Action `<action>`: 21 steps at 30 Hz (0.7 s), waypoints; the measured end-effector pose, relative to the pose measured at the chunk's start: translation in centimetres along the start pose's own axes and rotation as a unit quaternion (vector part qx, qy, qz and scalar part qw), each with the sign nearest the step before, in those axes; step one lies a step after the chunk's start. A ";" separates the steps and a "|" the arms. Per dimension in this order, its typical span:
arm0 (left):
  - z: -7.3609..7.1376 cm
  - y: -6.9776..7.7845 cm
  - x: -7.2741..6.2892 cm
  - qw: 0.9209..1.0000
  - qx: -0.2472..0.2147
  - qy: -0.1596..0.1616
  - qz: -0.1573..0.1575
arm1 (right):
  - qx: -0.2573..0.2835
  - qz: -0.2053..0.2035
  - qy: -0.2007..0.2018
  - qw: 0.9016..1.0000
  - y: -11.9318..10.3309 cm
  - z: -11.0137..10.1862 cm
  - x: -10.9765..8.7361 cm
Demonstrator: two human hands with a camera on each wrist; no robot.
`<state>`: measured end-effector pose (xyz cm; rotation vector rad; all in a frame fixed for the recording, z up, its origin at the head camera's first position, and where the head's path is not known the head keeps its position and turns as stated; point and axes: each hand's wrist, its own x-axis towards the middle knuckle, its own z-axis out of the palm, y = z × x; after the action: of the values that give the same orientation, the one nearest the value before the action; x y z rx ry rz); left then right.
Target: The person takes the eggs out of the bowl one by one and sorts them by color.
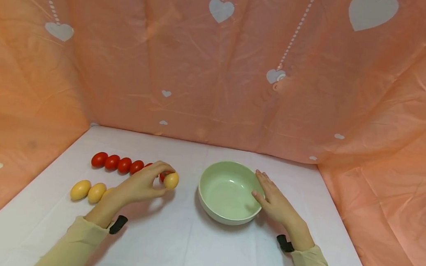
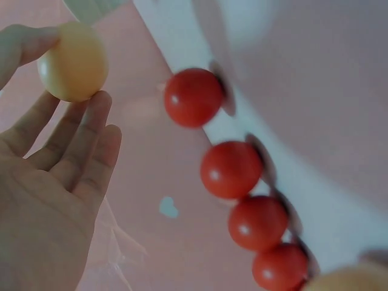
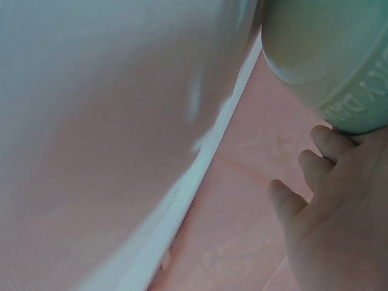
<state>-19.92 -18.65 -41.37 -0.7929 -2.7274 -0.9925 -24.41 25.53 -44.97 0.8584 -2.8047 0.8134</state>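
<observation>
My left hand (image 1: 143, 186) pinches a yellow egg (image 1: 171, 180) between thumb and fingertips, above the cloth at the right end of a row of red eggs (image 1: 124, 165). In the left wrist view the held yellow egg (image 2: 74, 62) shows between thumb and fingers. A light green bowl (image 1: 225, 221) stands upright and bare inside. At its right side is my right hand (image 1: 276, 201), fingers straight along the outside and thumb reaching over the rim. The right wrist view shows fingertips right at the wall of the bowl (image 3: 327, 66), which bears raised letters.
More yellow eggs (image 1: 81, 190) lie in a row at the front left, partly hidden by my left forearm. A white cloth (image 1: 190, 247) covers the table. An orange curtain (image 1: 217, 75) with pale hearts hangs behind and at both sides.
</observation>
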 end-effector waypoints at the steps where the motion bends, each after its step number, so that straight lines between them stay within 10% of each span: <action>1: -0.2 -0.2 -0.2 1.000 0.006 -0.001 -0.003 | 0.000 0.000 0.000 1.000 0.0 0.0 0.0; 21: -3.5 -2.1 -4.7 0.990 0.082 -0.072 -0.092 | -0.001 -0.005 0.010 1.000 -0.3 0.0 0.0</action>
<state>-17.18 -24.24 -41.17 -0.6158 -3.0039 -0.7535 -24.18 25.33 -44.79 0.8599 -2.7806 0.8143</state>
